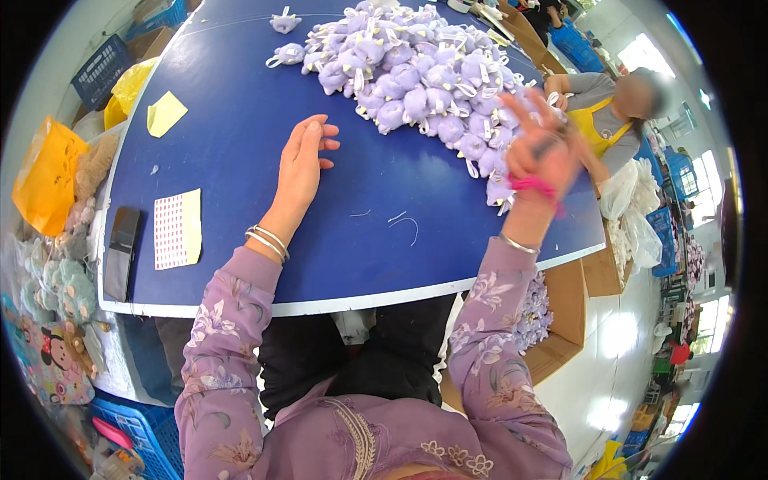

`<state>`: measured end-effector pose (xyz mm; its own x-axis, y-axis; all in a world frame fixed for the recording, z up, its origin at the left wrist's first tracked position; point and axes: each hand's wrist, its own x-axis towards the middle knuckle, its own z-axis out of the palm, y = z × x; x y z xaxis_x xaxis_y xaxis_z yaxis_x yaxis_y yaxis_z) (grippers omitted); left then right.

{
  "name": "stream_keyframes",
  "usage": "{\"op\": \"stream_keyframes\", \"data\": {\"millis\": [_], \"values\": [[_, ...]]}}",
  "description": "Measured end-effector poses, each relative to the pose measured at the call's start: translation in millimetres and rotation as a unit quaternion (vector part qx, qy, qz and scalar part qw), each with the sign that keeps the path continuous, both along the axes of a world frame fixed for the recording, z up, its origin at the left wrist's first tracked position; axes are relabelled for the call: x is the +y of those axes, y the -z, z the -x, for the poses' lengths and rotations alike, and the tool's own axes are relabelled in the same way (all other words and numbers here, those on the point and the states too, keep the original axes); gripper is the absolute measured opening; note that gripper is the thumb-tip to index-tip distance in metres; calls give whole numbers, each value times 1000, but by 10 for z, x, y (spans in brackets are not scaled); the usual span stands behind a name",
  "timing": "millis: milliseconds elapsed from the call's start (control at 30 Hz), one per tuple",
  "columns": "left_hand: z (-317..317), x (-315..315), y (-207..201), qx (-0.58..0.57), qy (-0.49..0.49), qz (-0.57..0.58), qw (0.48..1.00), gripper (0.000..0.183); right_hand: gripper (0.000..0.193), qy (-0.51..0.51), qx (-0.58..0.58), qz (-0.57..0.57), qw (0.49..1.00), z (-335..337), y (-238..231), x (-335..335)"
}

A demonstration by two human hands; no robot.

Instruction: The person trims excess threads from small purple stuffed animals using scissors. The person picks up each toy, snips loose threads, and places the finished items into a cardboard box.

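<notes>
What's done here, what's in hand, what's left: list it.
Done: purple plush toys fill the box under the table.
In hand: the blurred right hand is raised by the pile's edge; what it holds is unclear. The left hand lies flat, empty.
Left: a large pile.

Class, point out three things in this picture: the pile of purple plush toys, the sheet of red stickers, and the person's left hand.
pile of purple plush toys [416, 72], head view, middle of the heap.
sheet of red stickers [177, 229], head view, centre of the sheet.
left hand [302, 164], head view, back of the hand.
</notes>
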<state>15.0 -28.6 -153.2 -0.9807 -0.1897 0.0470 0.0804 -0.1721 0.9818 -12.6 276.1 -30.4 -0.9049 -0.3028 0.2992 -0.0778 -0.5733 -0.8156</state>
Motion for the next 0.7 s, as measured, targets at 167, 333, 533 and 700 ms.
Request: {"op": "stream_keyframes", "data": {"millis": [167, 333, 533, 700], "values": [[-14, -2, 9, 11, 12, 16, 1000, 42, 35, 260, 180, -493, 810, 490, 583, -591], [25, 13, 26, 13, 16, 21, 1000, 40, 39, 292, 235, -577, 725, 1024, 991, -735], [23, -52, 68, 27, -34, 30, 999, 39, 39, 11, 162, -549, 820, 636, 901, -1171], [38, -47, 35, 18, -25, 23, 999, 36, 27, 46, 9, -426, 904, 434, 755, -965]]}}
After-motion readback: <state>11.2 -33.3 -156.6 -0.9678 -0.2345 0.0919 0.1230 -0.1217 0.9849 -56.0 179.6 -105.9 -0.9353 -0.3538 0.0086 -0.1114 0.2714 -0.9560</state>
